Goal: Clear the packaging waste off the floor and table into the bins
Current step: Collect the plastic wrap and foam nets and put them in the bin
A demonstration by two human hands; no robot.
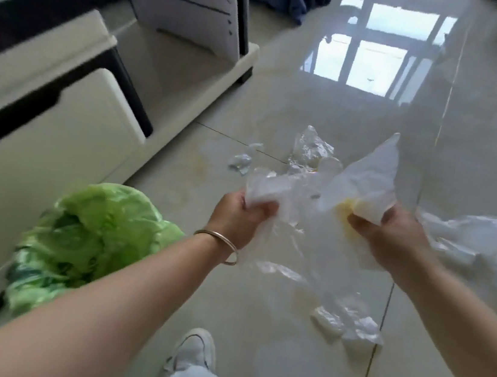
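Observation:
Both hands hold up a bundle of clear and white plastic packaging (pixel 318 203) above the floor. My left hand (pixel 237 215) grips its left end, fingers curled round the film. My right hand (pixel 392 235) grips the right end, where a white sheet with a yellow patch sticks up. Thin film hangs down between the hands. A bin lined with a green bag (pixel 88 240) stands at the lower left, beside the table base. More clear plastic scraps (pixel 309 149) lie on the floor beyond my hands.
A cream table base with dark trim (pixel 62 106) runs along the left. A pile of clear plastic (pixel 479 247) lies to the right, another scrap (pixel 349 325) below my right arm. My white shoe (pixel 194 352) is at the bottom. The glossy tile floor (pixel 347 100) stretches ahead.

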